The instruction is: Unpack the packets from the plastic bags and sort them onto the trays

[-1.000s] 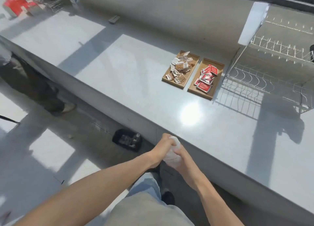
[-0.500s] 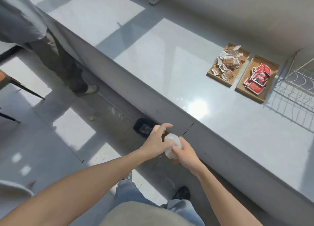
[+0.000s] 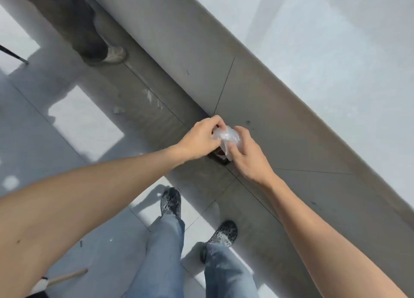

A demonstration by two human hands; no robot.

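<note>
A crumpled clear plastic bag (image 3: pixel 227 138) is bunched into a small ball between both my hands, held out over the floor beside the counter. My left hand (image 3: pixel 199 140) pinches it from the left and my right hand (image 3: pixel 246 156) grips it from the right and below. Just under the hands a dark container (image 3: pixel 220 158) on the floor shows only as a sliver. The two trays with packets are out of view.
The grey counter (image 3: pixel 336 51) runs diagonally across the upper right, its front face dropping to the tiled floor. Another person's leg and shoe (image 3: pixel 112 54) stand at the upper left. My own feet (image 3: pixel 171 202) are below the hands. A wooden stick (image 3: pixel 67 276) lies bottom left.
My view has tilted down from the counter to the floor, so the trays and the wire rack have left the frame. Both hands stay closed on the bag and now hover over the dark container.
</note>
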